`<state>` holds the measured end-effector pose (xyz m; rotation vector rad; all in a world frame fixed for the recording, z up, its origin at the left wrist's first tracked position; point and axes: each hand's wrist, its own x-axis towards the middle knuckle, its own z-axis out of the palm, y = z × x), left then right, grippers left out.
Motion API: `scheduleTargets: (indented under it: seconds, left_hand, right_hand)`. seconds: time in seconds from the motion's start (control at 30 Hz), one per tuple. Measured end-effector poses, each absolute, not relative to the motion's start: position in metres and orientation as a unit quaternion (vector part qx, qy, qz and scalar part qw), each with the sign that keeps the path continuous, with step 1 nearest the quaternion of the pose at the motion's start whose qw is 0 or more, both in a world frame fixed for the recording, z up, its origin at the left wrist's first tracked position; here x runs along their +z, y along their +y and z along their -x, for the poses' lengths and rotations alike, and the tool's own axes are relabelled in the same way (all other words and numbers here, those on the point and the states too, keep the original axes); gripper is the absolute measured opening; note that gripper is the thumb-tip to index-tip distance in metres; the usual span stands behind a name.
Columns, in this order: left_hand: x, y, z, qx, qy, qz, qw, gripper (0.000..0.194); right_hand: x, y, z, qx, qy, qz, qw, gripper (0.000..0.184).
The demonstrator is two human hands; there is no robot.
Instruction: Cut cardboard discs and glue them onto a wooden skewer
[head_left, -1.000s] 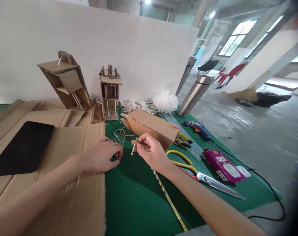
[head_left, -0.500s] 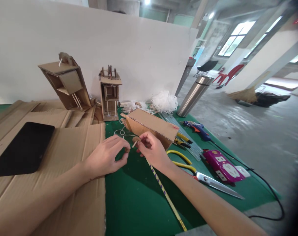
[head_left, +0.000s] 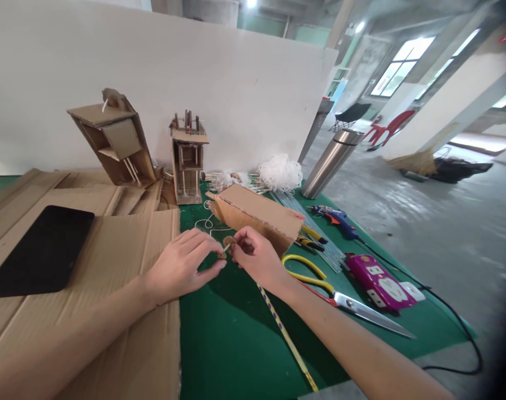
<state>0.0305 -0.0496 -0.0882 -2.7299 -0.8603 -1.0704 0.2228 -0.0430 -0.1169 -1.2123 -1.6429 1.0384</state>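
My right hand [head_left: 257,255] pinches a small round cardboard disc [head_left: 229,241] with a thin stick through it. Facing it, my left hand [head_left: 186,260] is closed at the fingertips on a second small cardboard disc [head_left: 222,255], set against the free end of the stick. Both hands hover over the green table, just in front of a long cardboard box [head_left: 259,214] lying on its side. A yellow stick with purple dots [head_left: 284,333] runs from beneath my right hand toward the table's front edge. White string [head_left: 207,224] lies behind my fingers, beside the box.
Scissors [head_left: 345,300], pliers [head_left: 311,239], clear glue sticks [head_left: 326,253], a glue gun [head_left: 336,219] and a purple power strip [head_left: 380,282] lie on the right. A steel flask [head_left: 332,164] stands behind. Left are cardboard sheets [head_left: 123,311], a black tablet [head_left: 40,250] and two cardboard structures [head_left: 111,139].
My left hand has moved slightly right, bringing its disc to the stick's end. My right hand has tilted a little, and the stick now points at the left hand's disc.
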Motion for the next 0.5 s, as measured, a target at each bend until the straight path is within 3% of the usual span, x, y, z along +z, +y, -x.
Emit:
scheduleTargets:
  seconds: [0.5]
  left_hand:
    - [-0.090, -0.044, -0.027, -0.378, -0.323, 0.868, 0.001, 0.012]
  right_hand:
    - [-0.108, -0.044, -0.225, 0.296, -0.681, 0.494, 0.453, 0.012]
